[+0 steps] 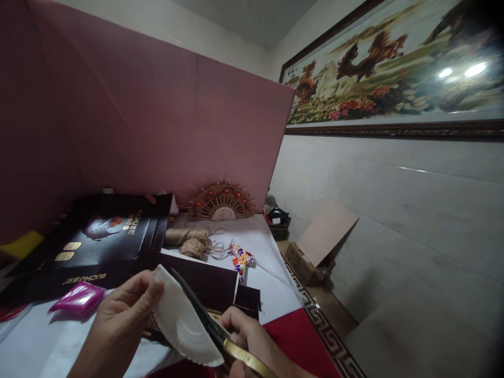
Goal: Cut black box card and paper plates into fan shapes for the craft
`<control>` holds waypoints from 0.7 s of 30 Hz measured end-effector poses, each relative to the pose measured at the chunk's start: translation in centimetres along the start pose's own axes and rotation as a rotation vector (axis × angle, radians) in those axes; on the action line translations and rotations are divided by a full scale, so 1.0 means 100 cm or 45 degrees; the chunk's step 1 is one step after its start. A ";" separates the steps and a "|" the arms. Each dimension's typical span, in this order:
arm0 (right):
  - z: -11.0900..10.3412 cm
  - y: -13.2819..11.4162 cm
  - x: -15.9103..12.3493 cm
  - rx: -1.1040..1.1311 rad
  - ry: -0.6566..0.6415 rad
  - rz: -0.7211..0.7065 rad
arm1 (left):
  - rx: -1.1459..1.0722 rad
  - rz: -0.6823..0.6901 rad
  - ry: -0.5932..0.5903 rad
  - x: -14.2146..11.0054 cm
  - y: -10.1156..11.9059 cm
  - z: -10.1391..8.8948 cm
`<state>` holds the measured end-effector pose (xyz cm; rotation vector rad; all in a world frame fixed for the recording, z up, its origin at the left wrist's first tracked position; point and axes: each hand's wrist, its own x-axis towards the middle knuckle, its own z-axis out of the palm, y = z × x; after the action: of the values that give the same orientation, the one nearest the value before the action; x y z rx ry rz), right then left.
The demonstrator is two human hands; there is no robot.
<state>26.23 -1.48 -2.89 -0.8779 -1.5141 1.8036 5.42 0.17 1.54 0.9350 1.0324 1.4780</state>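
Note:
My left hand (pixel 128 310) pinches the upper end of a white paper plate piece (pixel 183 325) with a curved, ridged edge. In my right hand (pixel 255 336) is a pair of scissors (pixel 207 317) with dark blades and gold-coloured handles. The blades lie along the right side of the plate piece, pointing up and to the left; whether they touch it is hard to tell. Just beyond both hands lies a flattened black printed carton (pixel 212 275). A shiny magenta packet (pixel 81 299) rests left of my left hand.
Behind the carton are balls of brown twine (pixel 195 244), a flower-patterned figure (pixel 241 260) on a white stick, and a fan-shaped craft (pixel 222 202) against the pink partition (pixel 169 115). Red material (pixel 301 338) covers the near right corner. A cardboard box (pixel 301 262) stands on the floor.

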 end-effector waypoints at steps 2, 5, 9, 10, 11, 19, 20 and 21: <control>0.001 -0.007 -0.001 -0.011 0.027 0.050 | 0.053 -0.004 -0.014 0.000 0.000 0.000; 0.003 -0.005 0.002 -0.023 0.070 0.078 | 0.083 -0.002 -0.022 0.003 -0.001 -0.004; 0.005 0.007 0.009 -0.004 0.048 -0.040 | 0.116 -0.024 -0.102 0.010 -0.003 -0.012; 0.006 0.010 0.010 0.012 0.051 -0.066 | 0.122 -0.035 -0.119 0.011 -0.004 -0.014; 0.007 0.011 0.011 0.026 0.061 -0.090 | 0.125 -0.040 -0.126 0.012 -0.004 -0.015; 0.005 0.014 0.010 -0.118 0.129 -0.147 | 0.137 -0.062 -0.127 0.016 -0.006 -0.017; 0.005 0.013 0.010 -0.107 0.114 -0.128 | 0.141 -0.059 -0.130 0.016 -0.006 -0.017; 0.005 0.012 0.011 -0.088 0.098 -0.115 | 0.142 -0.056 -0.133 0.016 -0.006 -0.017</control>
<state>25.09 -1.07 -4.08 -0.8873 -1.5501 1.6437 3.79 1.64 0.44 1.0507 1.0607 1.3322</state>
